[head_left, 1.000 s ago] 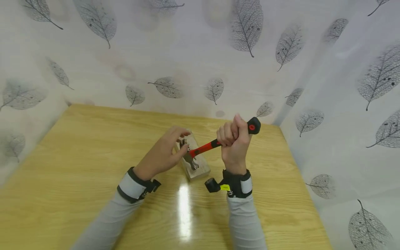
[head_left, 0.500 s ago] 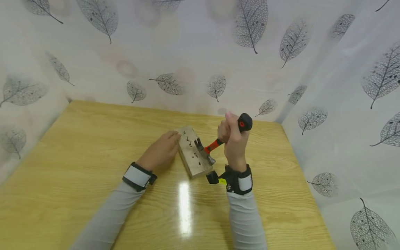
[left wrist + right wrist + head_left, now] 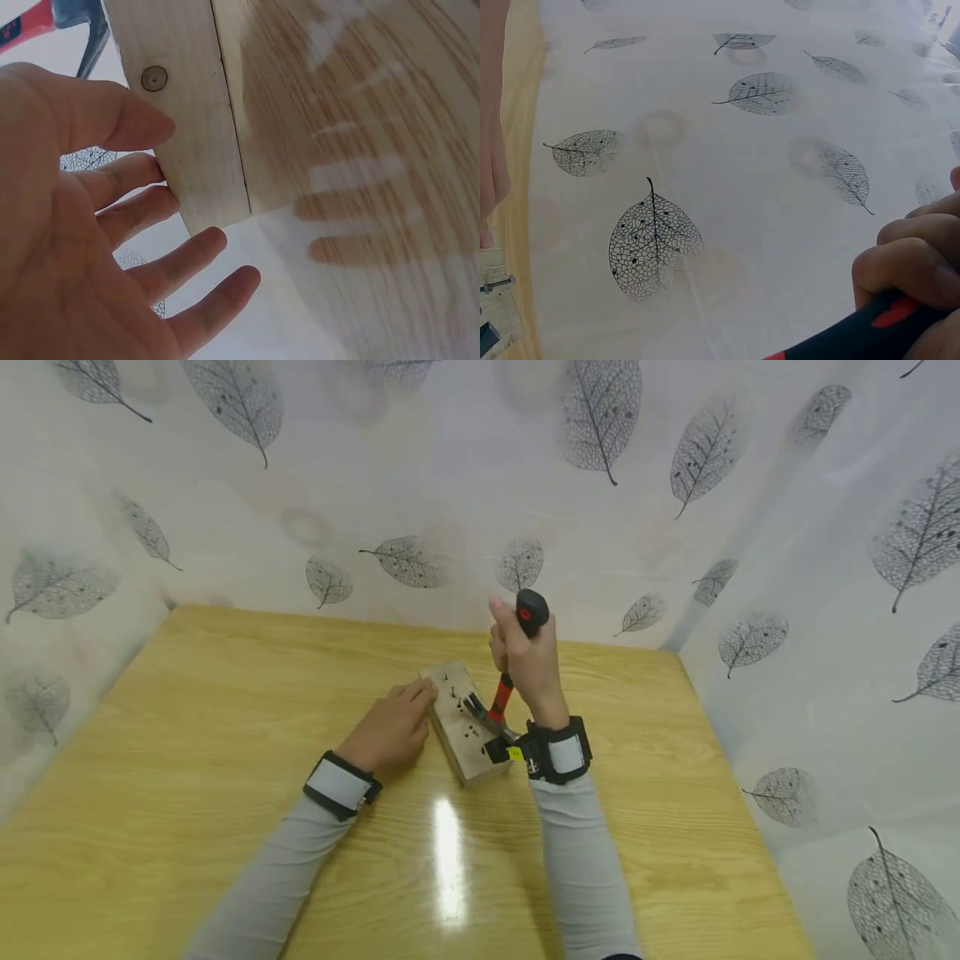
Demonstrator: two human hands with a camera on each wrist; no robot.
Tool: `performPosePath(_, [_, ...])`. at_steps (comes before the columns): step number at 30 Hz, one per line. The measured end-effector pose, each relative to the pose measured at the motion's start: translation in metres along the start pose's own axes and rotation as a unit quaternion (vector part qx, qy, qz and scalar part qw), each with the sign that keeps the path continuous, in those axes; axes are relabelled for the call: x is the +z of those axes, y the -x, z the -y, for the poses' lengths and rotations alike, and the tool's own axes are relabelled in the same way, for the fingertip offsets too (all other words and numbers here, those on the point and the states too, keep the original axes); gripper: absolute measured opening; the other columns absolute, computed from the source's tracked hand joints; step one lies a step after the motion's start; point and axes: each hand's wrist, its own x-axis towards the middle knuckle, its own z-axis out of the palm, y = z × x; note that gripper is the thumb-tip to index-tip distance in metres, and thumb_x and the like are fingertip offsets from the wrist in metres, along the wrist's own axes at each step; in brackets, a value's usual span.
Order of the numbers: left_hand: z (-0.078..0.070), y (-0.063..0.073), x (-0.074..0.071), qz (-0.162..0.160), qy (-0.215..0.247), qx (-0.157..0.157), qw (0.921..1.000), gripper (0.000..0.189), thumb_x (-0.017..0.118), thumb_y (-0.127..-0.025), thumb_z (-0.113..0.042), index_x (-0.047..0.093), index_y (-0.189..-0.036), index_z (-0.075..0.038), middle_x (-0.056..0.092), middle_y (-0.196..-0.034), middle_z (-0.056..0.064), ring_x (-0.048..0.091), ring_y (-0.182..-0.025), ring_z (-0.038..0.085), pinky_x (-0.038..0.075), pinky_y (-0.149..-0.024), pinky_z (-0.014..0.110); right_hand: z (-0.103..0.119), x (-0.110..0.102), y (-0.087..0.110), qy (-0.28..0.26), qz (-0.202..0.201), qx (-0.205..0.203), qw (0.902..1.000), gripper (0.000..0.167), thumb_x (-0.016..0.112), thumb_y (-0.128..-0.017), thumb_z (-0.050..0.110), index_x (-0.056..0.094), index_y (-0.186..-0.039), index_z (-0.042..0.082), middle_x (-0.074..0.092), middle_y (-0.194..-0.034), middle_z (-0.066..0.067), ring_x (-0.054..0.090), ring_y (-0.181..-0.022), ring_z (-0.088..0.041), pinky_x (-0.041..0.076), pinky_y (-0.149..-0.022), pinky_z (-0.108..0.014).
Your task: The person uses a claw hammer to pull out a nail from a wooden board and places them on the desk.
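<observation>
One wooden block (image 3: pixel 456 723) lay near the middle of the far edge of the surface (image 3: pixel 262 693). Nails (image 3: pixel 501 284) stood in its top — presumably left to deal with; dark marks nearby, holes or sunk nails, suggested work partly done. One claw hammer (image 3: pixel 501 700), grasped by the right hand (image 3: pixel 528 664), head at the block's right edge. The left hand (image 3: pixel 386 731), fingers loosely extended, touched its left edge.

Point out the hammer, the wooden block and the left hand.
Hammer (image 3: pixel 500 700): head view, red part of the handle.
Wooden block (image 3: pixel 458 737): head view, top face.
Left hand (image 3: pixel 387 727): head view, back of the hand.
</observation>
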Motion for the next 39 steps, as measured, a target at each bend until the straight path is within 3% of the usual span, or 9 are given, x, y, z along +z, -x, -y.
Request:
performPosePath(5, [0.0, -0.001, -0.001, 0.001, -0.007, 0.0, 1.0, 0.056, 0.054, -0.099, -0.013, 0.042, -0.152, -0.002, 0.036, -0.161, 0.02, 0.039, -0.143, 0.045, 0.039, -0.109, 0.067, -0.006, 0.014, -0.027, 0.035, 0.003, 0.116, 0.9926, 0.045, 0.058, -0.102, 0.025, 0.041, -0.062, 0.013, 0.034, -0.045, 0.005, 0.026, -0.034, -0.011, 0.022, -0.033, -0.027])
performPosePath(10, [0.001, 0.001, 0.0, 0.007, -0.016, 0.004, 0.9998, 0.058, 0.055, -0.098, -0.013, 0.041, -0.153, -0.001, 0.035, -0.161, 0.02, 0.04, -0.142, 0.046, 0.041, -0.107, 0.067, -0.013, 0.031, -0.041, 0.111, 0.033, 0.203, 0.9724, 0.04, 0.059, -0.101, 0.027, 0.048, -0.066, 0.011, 0.038, -0.048, 0.005, 0.032, -0.037, -0.01, 0.029, -0.037, -0.025])
performPosePath(16, [0.001, 0.003, 0.0, 0.008, -0.015, 0.006, 0.9998, 0.059, 0.057, -0.097, -0.011, 0.041, -0.153, -0.001, 0.037, -0.16, 0.02, 0.04, -0.142, 0.045, 0.043, -0.104, 0.067, -0.026, 0.046, -0.051, 0.221, 0.063, 0.201, 0.9521, 0.049, 0.058, -0.102, 0.036, 0.043, -0.06, 0.015, 0.034, -0.048, 0.005, 0.03, -0.039, -0.012, 0.028, -0.039, -0.027])
performPosePath(21, [0.006, 0.0, 0.003, 0.003, -0.017, 0.014, 0.9998, 0.063, 0.06, -0.094, -0.011, 0.04, -0.154, -0.002, 0.038, -0.16, 0.02, 0.041, -0.14, 0.046, 0.043, -0.104, 0.068, -0.041, 0.058, -0.06, 0.27, 0.07, 0.178, 0.9439, 0.045, 0.057, -0.103, 0.035, 0.048, -0.065, 0.014, 0.035, -0.051, 0.004, 0.029, -0.042, -0.013, 0.028, -0.043, -0.027])
performPosePath(26, [0.01, -0.003, 0.006, 0.015, -0.006, 0.011, 0.9998, 0.07, 0.063, -0.09, -0.011, 0.038, -0.155, -0.001, 0.037, -0.16, 0.021, 0.04, -0.141, 0.048, 0.04, -0.108, 0.067, -0.048, 0.07, -0.062, 0.276, 0.069, 0.155, 0.9461, 0.039, 0.057, -0.103, 0.032, 0.054, -0.071, 0.011, 0.038, -0.053, 0.002, 0.031, -0.043, -0.014, 0.03, -0.044, -0.027])
performPosePath(32, [0.011, -0.004, 0.007, 0.032, 0.015, 0.005, 0.9994, 0.073, 0.064, -0.091, -0.014, 0.035, -0.157, -0.003, 0.032, -0.163, 0.018, 0.036, -0.144, 0.047, 0.036, -0.111, 0.067, -0.041, 0.069, -0.058, 0.261, 0.049, 0.146, 0.9529, 0.047, 0.058, -0.102, 0.034, 0.043, -0.063, 0.014, 0.033, -0.051, 0.003, 0.028, -0.043, -0.014, 0.026, -0.044, -0.029])
performPosePath(35, [0.012, -0.004, 0.005, 0.036, 0.016, 0.001, 0.9992, 0.075, 0.065, -0.091, -0.016, 0.034, -0.158, -0.006, 0.03, -0.165, 0.016, 0.033, -0.146, 0.045, 0.032, -0.113, 0.069, -0.035, 0.06, -0.055, 0.221, 0.023, 0.142, 0.9646, 0.05, 0.06, -0.101, 0.034, 0.041, -0.059, 0.015, 0.031, -0.049, 0.004, 0.026, -0.041, -0.014, 0.024, -0.042, -0.029])
performPosePath(39, [0.012, -0.003, 0.002, 0.042, 0.022, -0.013, 0.9988, 0.077, 0.065, -0.09, -0.016, 0.033, -0.159, -0.008, 0.028, -0.166, 0.014, 0.03, -0.148, 0.042, 0.028, -0.114, 0.071, -0.026, 0.043, -0.044, 0.122, -0.026, 0.114, 0.9856, 0.048, 0.062, -0.1, 0.027, 0.043, -0.058, 0.015, 0.035, -0.046, 0.006, 0.028, -0.037, -0.011, 0.025, -0.037, -0.027])
